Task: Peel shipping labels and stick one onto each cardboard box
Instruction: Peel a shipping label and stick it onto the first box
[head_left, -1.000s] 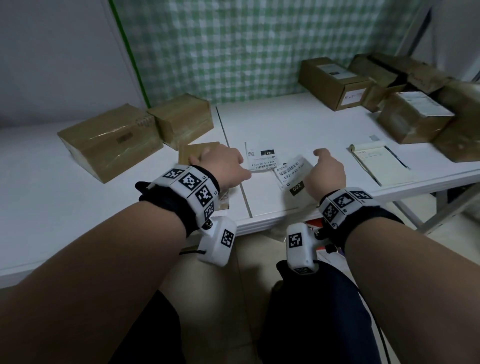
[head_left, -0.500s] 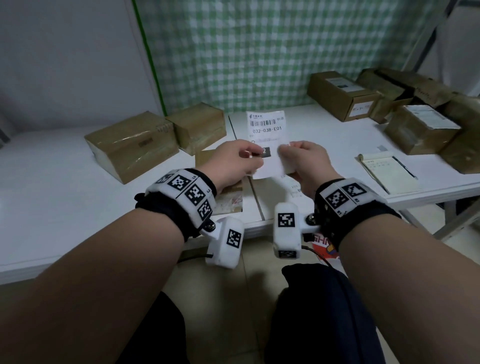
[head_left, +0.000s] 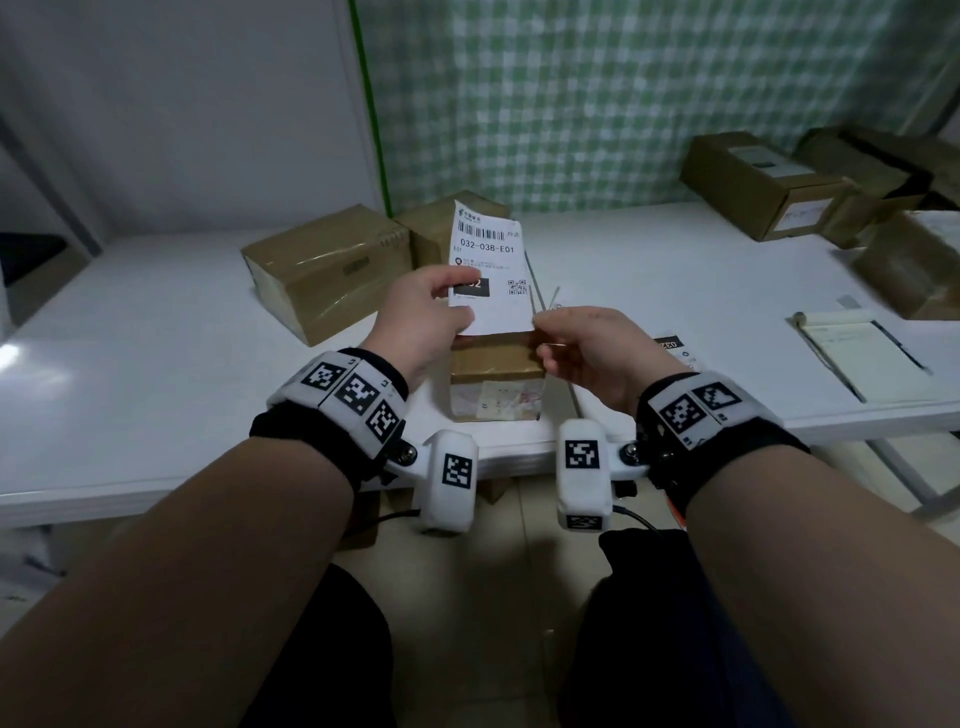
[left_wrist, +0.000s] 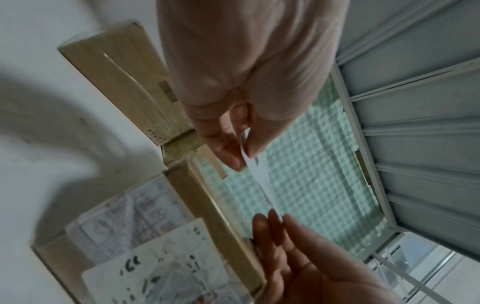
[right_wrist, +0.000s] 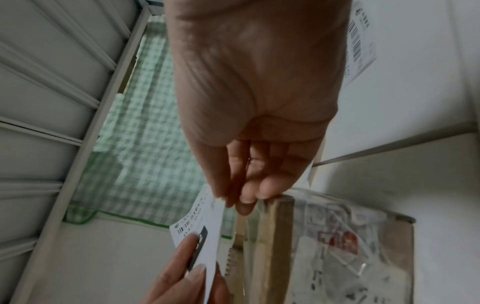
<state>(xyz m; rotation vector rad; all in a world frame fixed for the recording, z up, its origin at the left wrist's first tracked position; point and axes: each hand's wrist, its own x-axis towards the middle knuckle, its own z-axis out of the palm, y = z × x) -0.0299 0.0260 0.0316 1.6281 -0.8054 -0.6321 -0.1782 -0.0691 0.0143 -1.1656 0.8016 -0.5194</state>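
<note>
A white shipping label (head_left: 491, 260), printed 032-038-E01, stands upright in front of me. My left hand (head_left: 457, 296) pinches its lower left part, thumb over the black patch. My right hand (head_left: 540, 332) pinches its lower right corner. In the left wrist view the label (left_wrist: 262, 181) shows edge-on between the left hand (left_wrist: 244, 160) and the right fingertips (left_wrist: 272, 218). In the right wrist view the right hand (right_wrist: 239, 199) meets the label (right_wrist: 207, 224) at its corner. A small cardboard box (head_left: 496, 374) sits on the white table (head_left: 156, 395) just under both hands.
Two unlabelled cardboard boxes (head_left: 332, 270) (head_left: 441, 218) stand at the back left. Several boxes bearing labels (head_left: 763, 182) are stacked at the back right. A notepad (head_left: 862, 353) lies at the right. Another label (head_left: 670, 345) lies on the table behind my right wrist.
The label has come up off the table and now stands upright, held by both hands. The hands have drawn together over the small box.
</note>
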